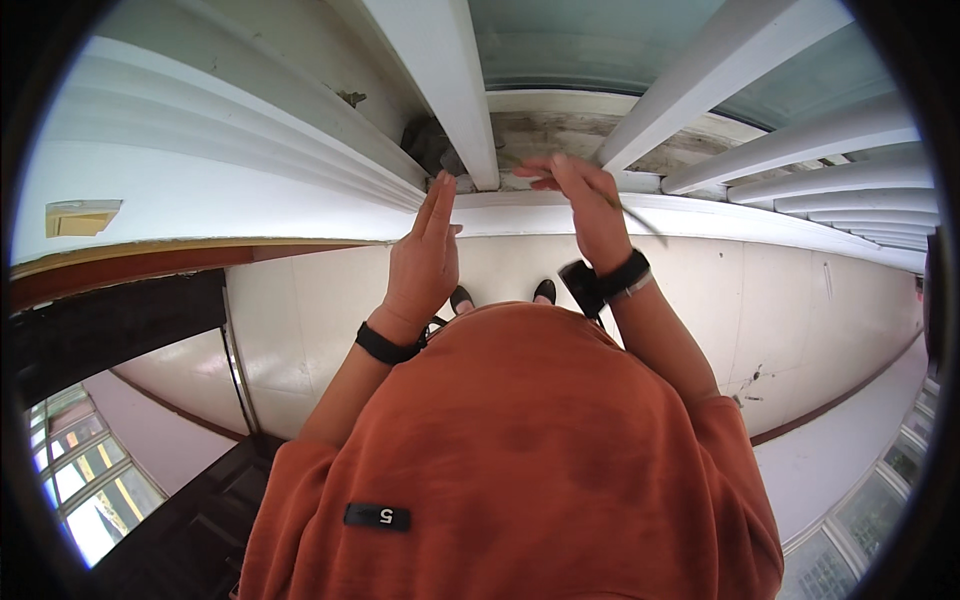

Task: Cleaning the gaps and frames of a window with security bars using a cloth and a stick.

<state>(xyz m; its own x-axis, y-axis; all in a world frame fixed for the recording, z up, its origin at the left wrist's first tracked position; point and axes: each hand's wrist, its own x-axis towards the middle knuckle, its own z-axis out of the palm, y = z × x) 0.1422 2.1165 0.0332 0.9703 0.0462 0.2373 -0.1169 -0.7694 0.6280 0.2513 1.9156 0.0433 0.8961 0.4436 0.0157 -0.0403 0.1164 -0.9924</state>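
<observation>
My right hand (592,206) has its fingers bent around a thin dark stick (645,223), slightly blurred, whose lower end sticks out past the wrist on the right. It is held above a white ledge (525,214) at the foot of white upright bars (465,97). To the left, my left hand (425,266) is raised with straight fingers pointing up at the ledge and the bars; nothing shows in it, and its palm is mostly hidden. Behind the bars lies a dirty, stained sill (555,131), with a dark grey heap (435,146) in its left corner.
More white bars (810,142) run off to the right, before window glass (570,37). A white wall with a recessed opening (82,217) is at the left, near a dark door (187,525). Small debris (750,382) lies on the pale tiled floor (675,300).
</observation>
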